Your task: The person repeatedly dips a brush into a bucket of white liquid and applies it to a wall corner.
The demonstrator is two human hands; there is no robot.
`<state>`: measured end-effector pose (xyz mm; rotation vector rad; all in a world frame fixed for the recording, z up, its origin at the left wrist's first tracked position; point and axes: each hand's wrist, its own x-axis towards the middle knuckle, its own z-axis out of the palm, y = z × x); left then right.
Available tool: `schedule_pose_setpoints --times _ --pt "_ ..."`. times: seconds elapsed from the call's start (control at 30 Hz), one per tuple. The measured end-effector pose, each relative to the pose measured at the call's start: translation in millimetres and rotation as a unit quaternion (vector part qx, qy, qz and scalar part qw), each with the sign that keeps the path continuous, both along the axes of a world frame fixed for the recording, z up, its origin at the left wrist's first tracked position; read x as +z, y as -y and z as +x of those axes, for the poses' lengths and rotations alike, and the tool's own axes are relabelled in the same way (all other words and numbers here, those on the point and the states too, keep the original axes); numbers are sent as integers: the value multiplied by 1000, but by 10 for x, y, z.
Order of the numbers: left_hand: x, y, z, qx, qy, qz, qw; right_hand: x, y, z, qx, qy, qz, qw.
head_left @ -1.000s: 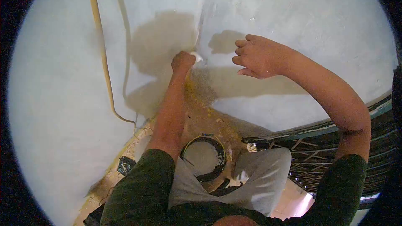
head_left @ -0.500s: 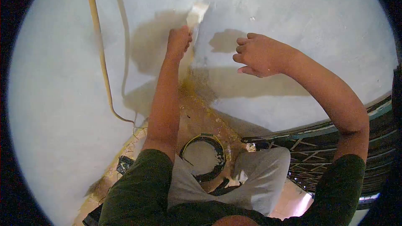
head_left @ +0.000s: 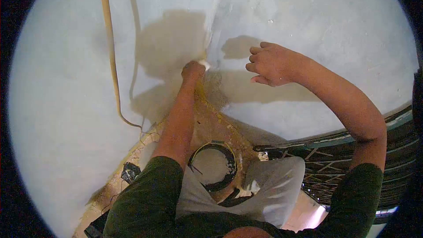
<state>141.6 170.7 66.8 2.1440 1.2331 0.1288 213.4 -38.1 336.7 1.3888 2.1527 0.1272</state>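
My left hand is closed round a paintbrush, low in the corner where two pale walls meet. Only the brush's whitish end shows past my fingers, against the wall; the handle is hidden in my grip. My right hand is held up in front of the right wall, fingers loosely bent, thumb apart, nothing in it. Below my hands, between my knees, a black bucket holds pale paint. Its thin yellow handle lies along the rim.
A yellowish cable hangs down the left wall. Dark stacked slats or grilles stand at the right. A black plastic scrap lies by the left wall on the stained floor.
My left hand has come down the corner with the paintbrush, from high on the seam to near its foot. My right hand stays almost where it was.
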Motion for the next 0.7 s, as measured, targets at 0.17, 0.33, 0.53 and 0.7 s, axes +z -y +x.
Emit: schedule_pose_setpoints --times 0.17,0.33,0.53,0.7 --pt "627 9 3 65 95 48 992 -6 2 20 -11 7 -10 1000" --pt "1101 -16 -70 45 387 -119 913 38 -14 32 3 2 18 1000" --pt "830 -67 -20 17 392 -222 893 -46 20 47 1 -7 10 1000" --pt "-1323 -225 582 -102 222 8 970 -73 48 17 -10 -5 -12 1000"
